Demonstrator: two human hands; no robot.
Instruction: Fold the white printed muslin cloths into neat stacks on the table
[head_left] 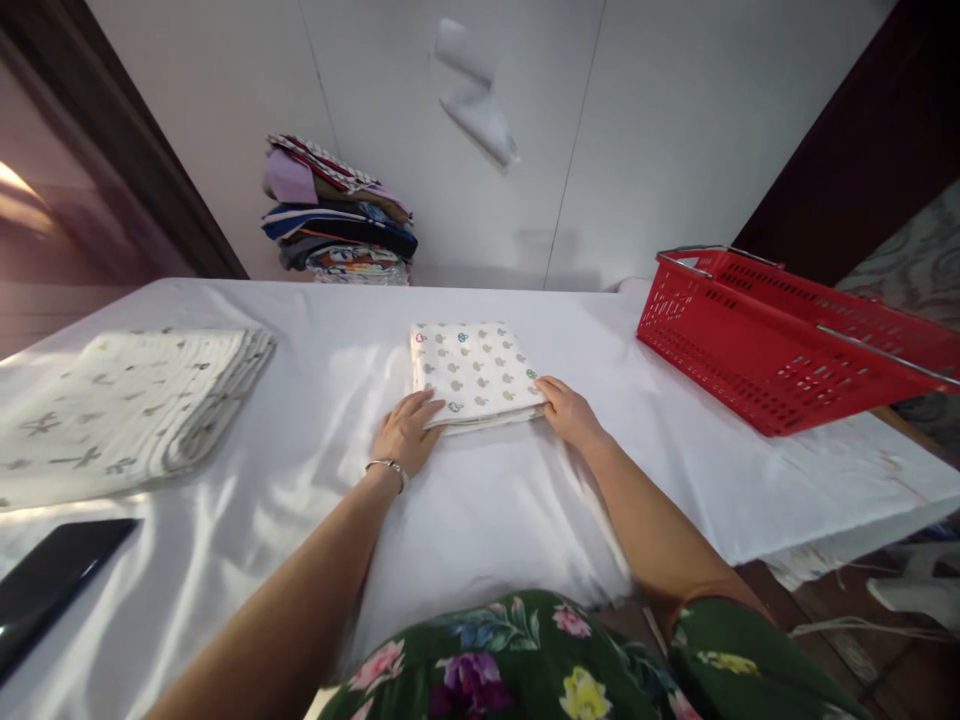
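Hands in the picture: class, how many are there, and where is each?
2. The left hand touches the folded patterned cloth at its near left corner; the right hand, its near right corner. No others show.

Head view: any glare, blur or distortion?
Head view, left: pale sheen on the creased white tablecloth; head view, right edge: red basket looks stretched, likely wide-angle distortion; head view, centre: print on the folded cloth slightly soft but distinguishable; head view, upper-right corner: nearly black.

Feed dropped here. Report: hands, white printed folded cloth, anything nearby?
Left hand at near left corner of white printed folded cloth; right hand at near right corner. Cloth lies flat. Red perforated plastic basket apart, to the right.
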